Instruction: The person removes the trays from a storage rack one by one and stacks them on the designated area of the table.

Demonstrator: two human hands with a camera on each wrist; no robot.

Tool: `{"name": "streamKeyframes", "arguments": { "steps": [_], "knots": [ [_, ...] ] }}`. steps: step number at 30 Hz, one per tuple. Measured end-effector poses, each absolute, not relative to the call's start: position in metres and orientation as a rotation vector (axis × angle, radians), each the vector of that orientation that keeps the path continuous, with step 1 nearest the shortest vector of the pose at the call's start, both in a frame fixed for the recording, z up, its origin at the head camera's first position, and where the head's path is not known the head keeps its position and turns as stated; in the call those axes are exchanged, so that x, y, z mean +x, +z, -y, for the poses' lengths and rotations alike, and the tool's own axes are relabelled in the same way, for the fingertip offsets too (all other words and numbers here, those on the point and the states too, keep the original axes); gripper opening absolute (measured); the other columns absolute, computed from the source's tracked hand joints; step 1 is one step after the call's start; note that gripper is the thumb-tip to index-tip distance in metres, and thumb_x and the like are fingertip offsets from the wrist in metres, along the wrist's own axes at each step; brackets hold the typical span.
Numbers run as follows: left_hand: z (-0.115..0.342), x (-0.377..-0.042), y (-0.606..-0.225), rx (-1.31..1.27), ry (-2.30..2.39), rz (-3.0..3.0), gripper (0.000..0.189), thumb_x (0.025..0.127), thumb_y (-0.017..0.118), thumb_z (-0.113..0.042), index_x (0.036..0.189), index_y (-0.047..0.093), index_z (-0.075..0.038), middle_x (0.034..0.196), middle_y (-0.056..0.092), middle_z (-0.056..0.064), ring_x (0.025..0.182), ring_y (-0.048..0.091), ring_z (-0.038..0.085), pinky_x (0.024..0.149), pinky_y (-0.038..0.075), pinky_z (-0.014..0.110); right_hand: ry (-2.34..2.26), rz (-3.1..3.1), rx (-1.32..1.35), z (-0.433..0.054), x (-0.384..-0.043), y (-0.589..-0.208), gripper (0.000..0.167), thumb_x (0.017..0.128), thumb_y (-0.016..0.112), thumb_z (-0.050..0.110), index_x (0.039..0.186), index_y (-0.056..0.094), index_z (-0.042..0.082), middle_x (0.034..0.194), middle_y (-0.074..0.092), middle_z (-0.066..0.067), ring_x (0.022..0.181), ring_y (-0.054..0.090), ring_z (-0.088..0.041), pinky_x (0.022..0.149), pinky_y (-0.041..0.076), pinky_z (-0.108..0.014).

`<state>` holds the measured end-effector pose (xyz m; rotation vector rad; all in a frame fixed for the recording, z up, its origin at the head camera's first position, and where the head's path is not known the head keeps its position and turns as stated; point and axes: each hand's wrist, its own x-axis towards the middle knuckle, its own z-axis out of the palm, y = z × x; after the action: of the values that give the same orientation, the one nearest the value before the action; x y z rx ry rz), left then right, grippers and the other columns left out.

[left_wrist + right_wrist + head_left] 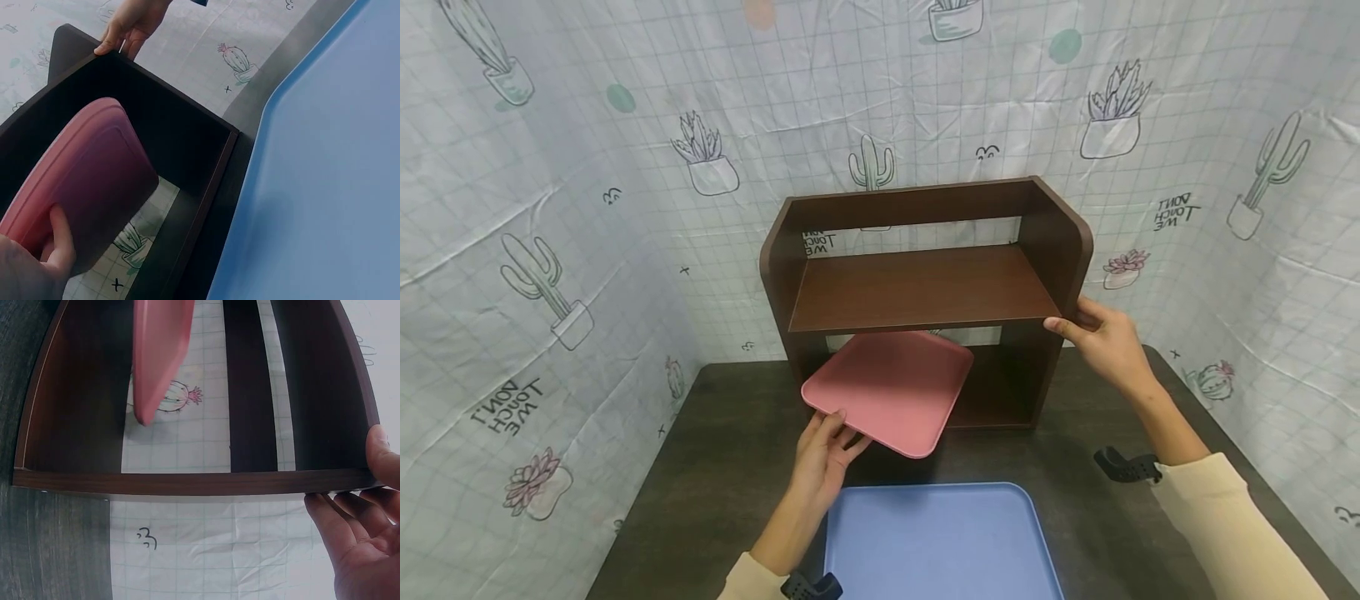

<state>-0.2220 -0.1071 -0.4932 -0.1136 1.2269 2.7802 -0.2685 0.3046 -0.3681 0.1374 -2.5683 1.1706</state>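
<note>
A pink tray [891,387] is tilted in the lower opening of a brown two-level shelf [925,287], its near part sticking out past the front. My left hand [822,457] grips the tray's near left edge, thumb on top and fingers beneath; in the left wrist view the tray's underside [106,181] shows. My right hand [1101,337] holds the shelf's right side panel at the level of the middle board, the thumb on the front edge and the fingers round the outer face, as the right wrist view also shows at the side panel [200,482].
A blue tray [936,542] lies on the dark table [722,467] in front of the shelf. Behind and on both sides hangs a white cloth [647,183] printed with cacti. Black bands [1126,465] are worn on both wrists.
</note>
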Motion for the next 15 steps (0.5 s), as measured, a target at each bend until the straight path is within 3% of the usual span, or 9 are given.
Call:
{"name": "streamKeyframes", "arguments": {
  "steps": [5, 15],
  "knots": [
    [0.110, -0.224, -0.491, -0.133, 2.804, -1.212, 0.013, 0.110, 0.053, -0.008, 0.111, 0.064, -0.014, 0.098, 0.072, -0.003, 0.092, 0.075, 0.013, 0.089, 0.063, 0.038, 1.172, 2.562, 0.143, -0.304, -0.269, -0.368, 0.064, 0.103, 0.071, 0.041, 0.155, 0.054, 0.007, 0.142, 0.065, -0.027, 0.128, 0.064, -0.051, 0.071, 0.043, -0.003],
    [0.119, -0.227, -0.483, -0.128, 2.821, -1.209, 0.020, 0.112, 0.050, -0.008, 0.106, 0.069, -0.009, 0.090, 0.075, 0.000, 0.084, 0.072, 0.014, 0.082, 0.063, 0.031, 1.179, 2.575, 0.119, -0.304, -0.269, -0.366, 0.067, 0.103, 0.071, 0.043, 0.157, 0.053, 0.008, 0.143, 0.065, -0.026, 0.129, 0.064, -0.050, 0.072, 0.043, -0.003]
  ]
}}
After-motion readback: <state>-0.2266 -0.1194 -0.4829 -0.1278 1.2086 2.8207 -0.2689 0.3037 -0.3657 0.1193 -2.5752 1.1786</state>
